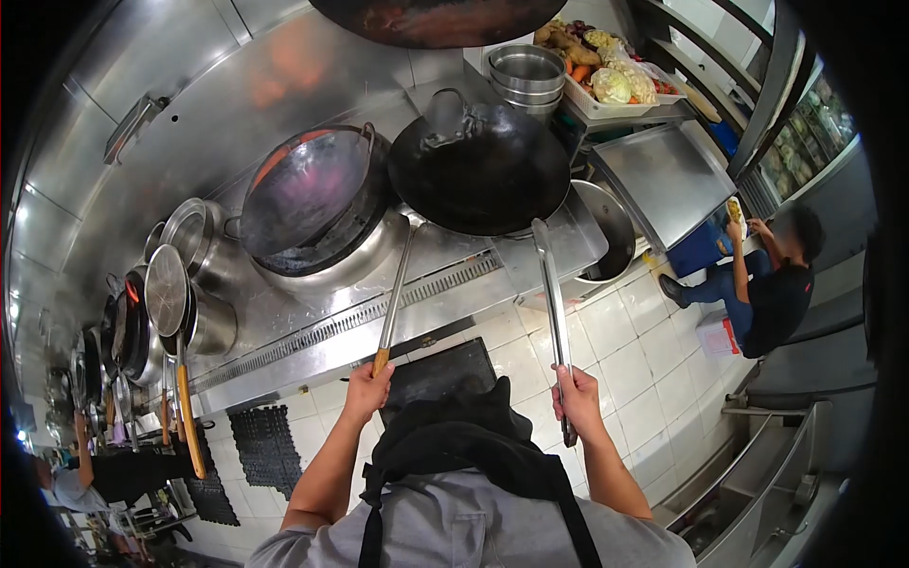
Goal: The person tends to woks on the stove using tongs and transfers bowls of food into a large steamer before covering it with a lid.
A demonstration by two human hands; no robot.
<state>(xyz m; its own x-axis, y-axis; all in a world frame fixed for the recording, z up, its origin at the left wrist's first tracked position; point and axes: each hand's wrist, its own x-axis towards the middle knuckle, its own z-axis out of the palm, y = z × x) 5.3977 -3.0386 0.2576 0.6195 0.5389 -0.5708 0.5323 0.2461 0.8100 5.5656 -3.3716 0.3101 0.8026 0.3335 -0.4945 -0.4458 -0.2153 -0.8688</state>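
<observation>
My left hand (368,391) is closed around the wooden end of a long metal-shafted utensil (399,293). The utensil's far end reaches the left underside of a black wok (481,170). My right hand (577,401) grips long metal tongs (551,312), whose tips meet the wok's near rim at the lower right. The wok sits over the steel counter and looks dark and bare inside. To its left, a second wok (308,194) lies tilted on a round burner. What the utensil's head looks like is hidden by the wok.
Pots and a wooden-handled strainer (169,292) stand left on the counter (237,327). A deep pot (606,227), a steel tray (665,175) and a vegetable basket (630,110) are right. One person (778,289) sits at right; another (80,485) is far left.
</observation>
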